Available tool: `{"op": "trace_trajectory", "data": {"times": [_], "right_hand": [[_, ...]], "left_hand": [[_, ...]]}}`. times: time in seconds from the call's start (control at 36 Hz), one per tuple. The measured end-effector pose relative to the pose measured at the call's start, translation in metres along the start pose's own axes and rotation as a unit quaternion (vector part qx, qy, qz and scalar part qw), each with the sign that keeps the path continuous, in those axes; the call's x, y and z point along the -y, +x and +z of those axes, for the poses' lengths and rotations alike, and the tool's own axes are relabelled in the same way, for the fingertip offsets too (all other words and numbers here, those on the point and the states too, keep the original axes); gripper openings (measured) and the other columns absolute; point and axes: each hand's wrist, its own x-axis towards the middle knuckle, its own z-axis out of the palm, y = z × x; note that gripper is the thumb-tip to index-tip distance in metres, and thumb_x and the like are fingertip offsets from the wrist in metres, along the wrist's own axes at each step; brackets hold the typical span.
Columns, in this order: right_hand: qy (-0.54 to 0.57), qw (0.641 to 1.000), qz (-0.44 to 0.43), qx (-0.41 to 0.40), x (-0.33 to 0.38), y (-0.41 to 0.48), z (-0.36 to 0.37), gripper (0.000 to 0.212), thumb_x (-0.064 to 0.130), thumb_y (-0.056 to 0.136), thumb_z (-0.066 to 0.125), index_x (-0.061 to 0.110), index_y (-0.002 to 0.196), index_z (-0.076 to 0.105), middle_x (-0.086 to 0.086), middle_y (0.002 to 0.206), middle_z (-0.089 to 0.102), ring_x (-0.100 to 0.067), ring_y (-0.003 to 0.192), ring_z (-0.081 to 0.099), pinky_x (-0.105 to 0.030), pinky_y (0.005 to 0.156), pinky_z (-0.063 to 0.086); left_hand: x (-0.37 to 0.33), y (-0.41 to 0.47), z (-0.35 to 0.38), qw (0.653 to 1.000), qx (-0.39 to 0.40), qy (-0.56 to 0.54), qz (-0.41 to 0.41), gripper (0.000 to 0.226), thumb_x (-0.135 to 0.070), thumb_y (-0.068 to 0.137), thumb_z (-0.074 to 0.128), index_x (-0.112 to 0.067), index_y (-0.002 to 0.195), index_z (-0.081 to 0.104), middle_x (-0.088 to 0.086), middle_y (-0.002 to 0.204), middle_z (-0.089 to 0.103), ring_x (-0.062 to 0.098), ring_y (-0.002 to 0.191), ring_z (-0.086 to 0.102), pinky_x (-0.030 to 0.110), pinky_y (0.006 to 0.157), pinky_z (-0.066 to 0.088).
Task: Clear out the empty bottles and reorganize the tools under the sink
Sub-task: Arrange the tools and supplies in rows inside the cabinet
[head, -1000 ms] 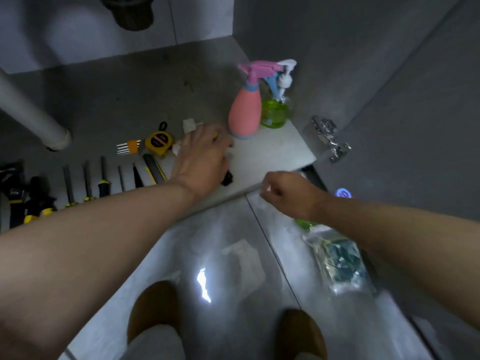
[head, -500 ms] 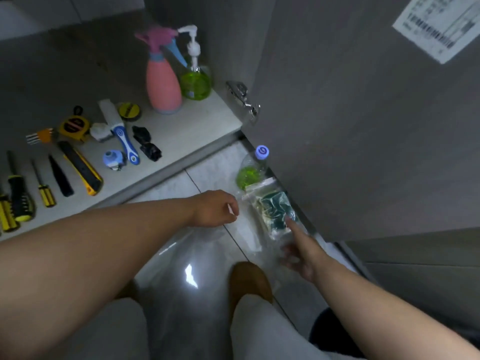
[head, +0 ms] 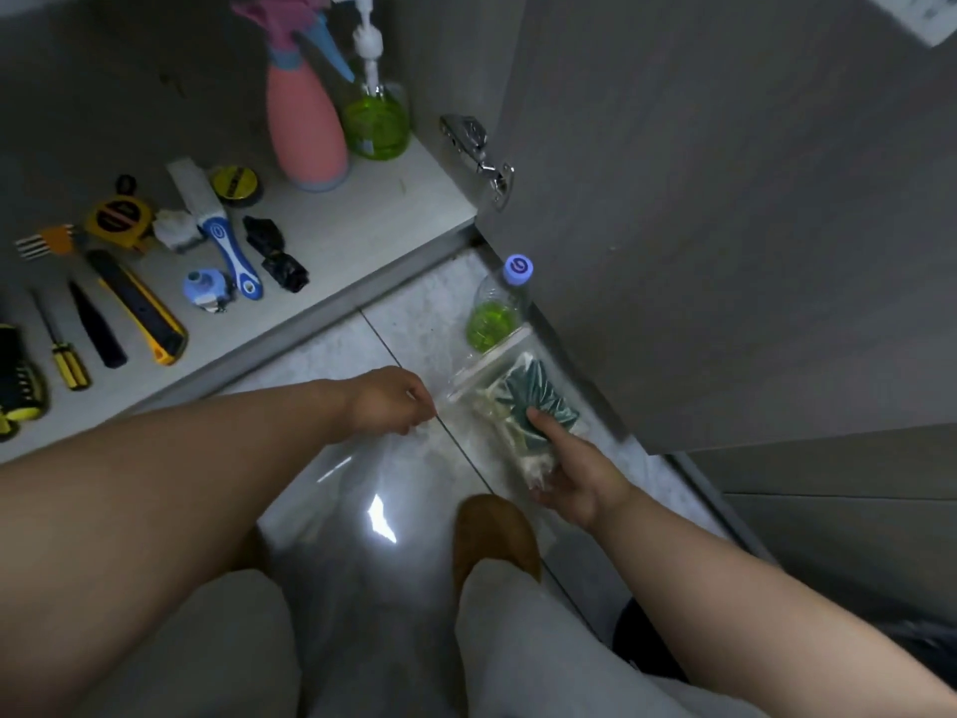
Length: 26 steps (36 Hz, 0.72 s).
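Head view: I look down at the open cabinet and the tiled floor [head: 331, 365] in front of it.
Right hand: my right hand [head: 575, 474] lies on the clear zip bag [head: 518, 406] on the floor, forefinger stretched over its dark green contents, thumb at the bag's near end.
Left hand: my left hand [head: 388, 401] is curled into a loose fist just left of the bag; whether it pinches anything I cannot tell.
Bottle: a clear bottle [head: 497, 313] with a blue cap and green liquid lies on the floor, touching the bag's far end, beside the cabinet door [head: 725, 225].
Shelf: the cabinet shelf [head: 362, 220] carries a pink spray bottle [head: 305, 132], a green pump bottle [head: 375, 121], a yellow tape measure [head: 119, 220], a utility knife [head: 137, 308] and a screwdriver [head: 62, 349].
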Motion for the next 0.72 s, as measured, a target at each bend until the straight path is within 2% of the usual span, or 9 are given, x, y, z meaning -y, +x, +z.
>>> {"op": "trace_trajectory", "data": {"times": [0.06,0.14,0.22,0.28,0.36,0.47,0.61,0.67,0.72], "right_hand": [[-0.042,0.999,0.016,0.029,-0.007,-0.009,-0.006,0.062,0.043,0.055,0.093,0.022,0.110,0.074,-0.002,0.096,0.077,-0.019,0.073,0.073,-0.039,0.073,0.058],[-0.061,0.993,0.030,0.093,-0.009,-0.019,-0.009,0.063,0.034,0.069,0.089,0.019,0.126,0.067,-0.006,0.121,0.073,-0.028,0.107,0.071,-0.052,0.099,0.051],[-0.049,0.987,0.035,0.148,-0.005,-0.031,-0.002,0.063,0.023,0.078,0.086,0.016,0.135,0.060,-0.010,0.132,0.067,-0.032,0.120,0.064,-0.057,0.103,0.048],[-0.046,0.982,0.035,0.179,0.002,-0.040,0.009,0.061,0.021,0.080,0.084,0.014,0.135,0.060,-0.013,0.134,0.065,-0.034,0.122,0.063,-0.056,0.101,0.050],[-0.057,0.972,0.032,0.227,0.019,-0.055,0.035,0.054,0.020,0.086,0.078,0.013,0.137,0.060,-0.016,0.137,0.062,-0.036,0.123,0.062,-0.056,0.100,0.050],[-0.097,0.963,-0.003,0.253,0.046,-0.076,0.069,0.052,0.027,0.089,0.075,0.016,0.138,0.059,-0.014,0.140,0.060,-0.037,0.129,0.057,-0.063,0.106,0.043],[-0.164,0.947,-0.039,0.273,0.086,-0.111,0.109,0.047,0.055,0.090,0.065,0.025,0.126,0.070,-0.009,0.137,0.064,-0.031,0.128,0.059,-0.060,0.110,0.040],[-0.169,0.943,-0.070,0.277,0.102,-0.124,0.123,0.048,0.056,0.089,0.066,0.026,0.127,0.069,-0.008,0.137,0.064,-0.029,0.125,0.061,-0.058,0.110,0.041],[-0.154,0.942,-0.109,0.278,0.116,-0.138,0.135,0.047,0.050,0.089,0.068,0.023,0.127,0.069,-0.009,0.137,0.063,-0.030,0.123,0.062,-0.056,0.110,0.041]], "left_hand": [[-0.002,-0.003,-0.003,1.000,-0.015,-0.020,-0.007,0.026,-0.027,0.100,0.060,-0.011,0.120,0.065,0.010,0.119,0.066,0.019,0.095,0.064,0.023,0.071,0.050],[-0.003,-0.010,-0.010,0.996,-0.004,-0.082,-0.024,0.046,-0.053,0.099,0.054,-0.019,0.130,0.056,0.008,0.125,0.060,0.017,0.100,0.061,0.032,0.081,0.052],[0.002,-0.020,-0.019,0.979,0.088,-0.176,-0.050,0.090,-0.084,0.079,0.053,-0.030,0.150,0.039,0.007,0.144,0.050,0.023,0.117,0.058,0.042,0.089,0.056],[0.005,-0.027,-0.025,0.969,0.144,-0.196,-0.048,0.109,-0.095,0.063,0.055,-0.035,0.152,0.039,0.010,0.150,0.047,0.031,0.126,0.056,0.052,0.098,0.053],[0.006,-0.038,-0.036,0.954,0.182,-0.238,-0.013,0.095,-0.094,0.060,0.061,-0.042,0.139,0.055,0.010,0.142,0.054,0.034,0.123,0.060,0.059,0.098,0.052],[0.009,-0.051,-0.058,0.957,0.116,-0.262,0.037,0.081,-0.083,0.062,0.073,-0.049,0.134,0.055,0.006,0.146,0.048,0.036,0.134,0.047,0.063,0.104,0.044],[-0.002,-0.066,-0.094,0.931,-0.012,-0.348,0.113,0.050,-0.048,0.078,0.081,-0.022,0.119,0.068,0.009,0.123,0.071,0.035,0.120,0.064,0.057,0.106,0.046],[-0.013,-0.078,-0.110,0.916,-0.037,-0.372,0.147,0.046,-0.036,0.083,0.079,-0.010,0.120,0.066,0.016,0.124,0.070,0.038,0.119,0.065,0.057,0.105,0.048],[-0.025,-0.094,-0.124,0.913,-0.062,-0.365,0.168,0.039,-0.034,0.085,0.079,-0.011,0.114,0.067,0.017,0.121,0.071,0.037,0.118,0.065,0.056,0.106,0.048]]}}
